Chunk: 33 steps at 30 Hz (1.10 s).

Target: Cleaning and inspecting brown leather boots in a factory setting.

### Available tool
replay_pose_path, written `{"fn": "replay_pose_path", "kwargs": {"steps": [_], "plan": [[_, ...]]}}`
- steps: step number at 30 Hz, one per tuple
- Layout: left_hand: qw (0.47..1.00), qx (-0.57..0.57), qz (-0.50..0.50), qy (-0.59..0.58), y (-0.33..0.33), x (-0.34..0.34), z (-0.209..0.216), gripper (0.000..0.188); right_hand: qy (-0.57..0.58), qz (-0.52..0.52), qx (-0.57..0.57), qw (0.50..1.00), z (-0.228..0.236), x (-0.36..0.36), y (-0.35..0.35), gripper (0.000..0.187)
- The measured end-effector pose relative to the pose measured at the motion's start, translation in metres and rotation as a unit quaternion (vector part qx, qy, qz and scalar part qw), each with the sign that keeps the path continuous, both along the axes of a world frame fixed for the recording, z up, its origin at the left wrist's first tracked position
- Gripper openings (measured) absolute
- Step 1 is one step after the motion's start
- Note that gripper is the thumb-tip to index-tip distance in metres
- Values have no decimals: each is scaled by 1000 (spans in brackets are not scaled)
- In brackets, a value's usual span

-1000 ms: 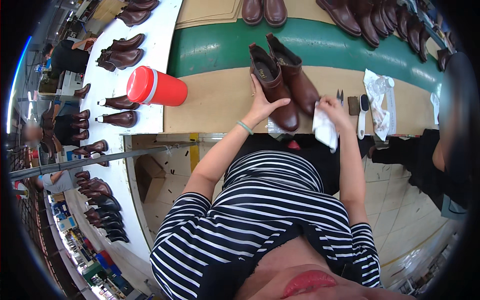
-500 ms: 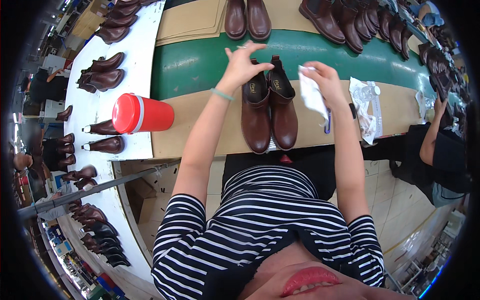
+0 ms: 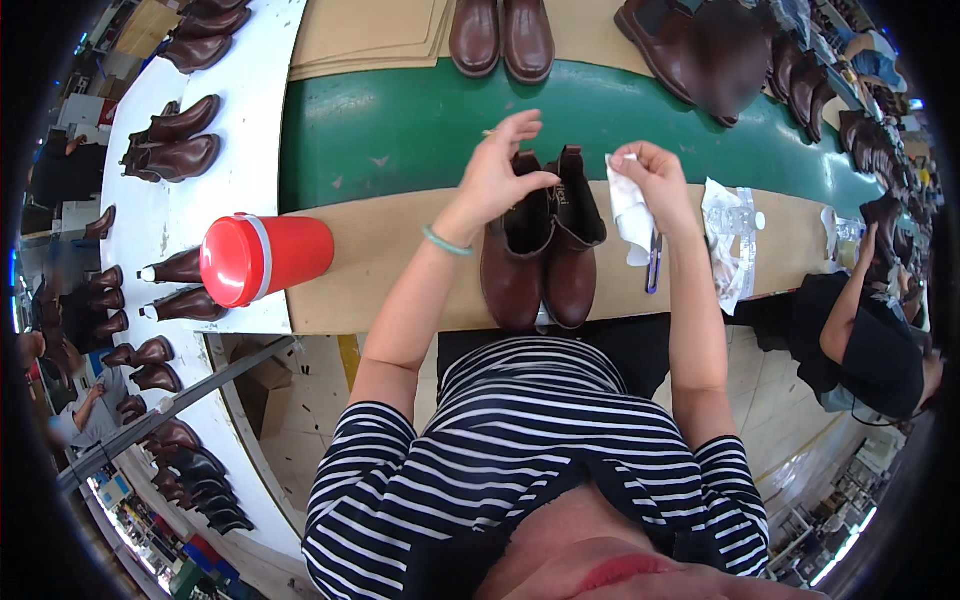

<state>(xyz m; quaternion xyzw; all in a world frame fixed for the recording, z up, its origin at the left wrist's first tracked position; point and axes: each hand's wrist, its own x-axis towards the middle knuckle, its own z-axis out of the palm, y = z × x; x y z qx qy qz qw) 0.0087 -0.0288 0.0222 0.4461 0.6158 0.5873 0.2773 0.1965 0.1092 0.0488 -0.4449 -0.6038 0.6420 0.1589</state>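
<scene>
A pair of brown leather ankle boots stands on the cardboard in front of me, a left boot [image 3: 510, 285] and a right boot [image 3: 571, 285], toes towards me. Over the left boot's opening hovers my left hand [image 3: 497, 178], its thumb stretched apart from the fingers and nothing held. I cannot tell whether the thumb touches the shaft. To the right of the boots, my right hand [image 3: 660, 187] pinches a crumpled white cloth [image 3: 629, 212] that hangs down. Below that hand is a slim purple tool [image 3: 653, 266]; whether the hand touches it is unclear.
A red jug [image 3: 285, 256] stands left on the cardboard [image 3: 400, 270]. Another brown pair [image 3: 502, 40] sits beyond the green tabletop [image 3: 400, 130]. White papers [image 3: 722, 240] and a clear bottle [image 3: 742, 219] lie right. A co-worker's arm [image 3: 851, 290] reaches to a boot at far right.
The whole view has shifted, so the table and boots sit lower in the picture. The cloth hangs narrower from my right hand. My left hand stays over the boots, thumb apart.
</scene>
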Motion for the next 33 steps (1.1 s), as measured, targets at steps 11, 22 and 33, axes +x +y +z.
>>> {"fn": "replay_pose_path", "kwargs": {"steps": [11,22,33], "plan": [[984,17,70,-161,-14,1,-20,10,-138,50,388,910,14,-74,-51,18],[989,-134,-20,-51,5,30,53,24,142,108,-195,965,-4,8,15,8],[975,-95,69,-189,-21,68,28,46,110,104,-153,977,2,27,17,8]]}}
